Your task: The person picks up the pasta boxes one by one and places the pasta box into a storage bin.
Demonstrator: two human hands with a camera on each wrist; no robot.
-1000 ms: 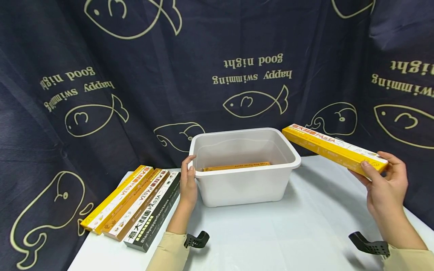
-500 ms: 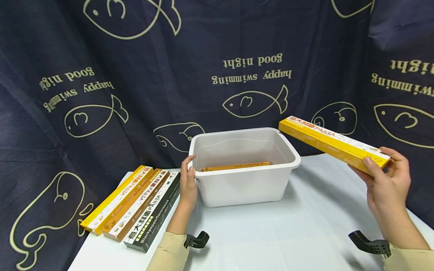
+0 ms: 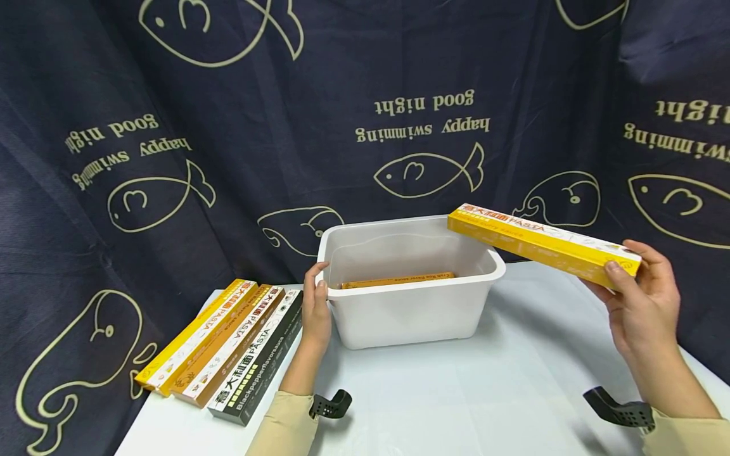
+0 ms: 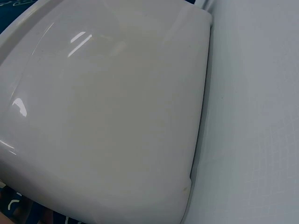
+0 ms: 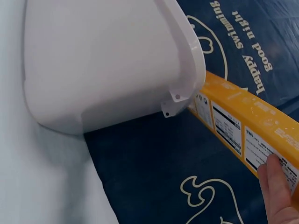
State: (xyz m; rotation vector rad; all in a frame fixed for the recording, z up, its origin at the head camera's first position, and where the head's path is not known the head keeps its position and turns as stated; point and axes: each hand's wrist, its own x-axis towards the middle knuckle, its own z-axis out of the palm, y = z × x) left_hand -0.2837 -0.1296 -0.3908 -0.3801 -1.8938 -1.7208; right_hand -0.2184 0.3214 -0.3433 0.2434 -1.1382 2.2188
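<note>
My right hand (image 3: 644,304) grips the near right end of a long yellow pasta box (image 3: 542,244), thumb on its front side. The box slants in the air, its far left end over the right rim of a light grey plastic bin (image 3: 410,316). In the right wrist view the yellow box (image 5: 252,116) passes behind the bin's rim (image 5: 198,60), with fingertips (image 5: 274,175) against its printed underside. My left hand (image 3: 315,310) holds the bin's left rim, fingers hooked over the edge. Inside the bin lies an orange-brown pasta box (image 3: 399,280), mostly hidden by the front wall.
Left of the bin, three pasta boxes lie side by side: a yellow one (image 3: 196,335), a brown one (image 3: 228,345) and a black one (image 3: 259,354). A dark blue curtain (image 3: 319,126) with fish drawings hangs behind the white table (image 3: 456,405).
The yellow pasta box in my right hand rose slightly, then shifted left and down, so its far end now overlaps the bin's right rim. My left hand has stayed on the bin.
</note>
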